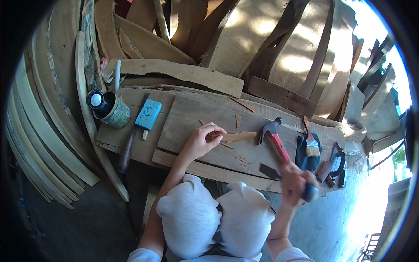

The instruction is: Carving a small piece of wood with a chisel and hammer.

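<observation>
My left hand [207,139] pinches one end of a thin strip of wood [240,136] above a wide plank [192,120]. My right hand [298,182], slightly blurred, is closed round the handle of a claw hammer [276,139] with a red shaft and a dark butt end. The hammer's head is by the free end of the strip; I cannot tell whether they touch. A dark flat blade [269,171] shows just left of my right hand; its other end is hidden. Several small wood slivers [243,160] lie on the plank.
A teal block [149,114] and a dark-handled tool [126,153] lie on the left. Beyond them stands a can [117,114] with a black bottle [96,100]. At right are a brush [311,146], a dark cloth [303,158] and small tools [336,166]. Boards [244,35] lean behind.
</observation>
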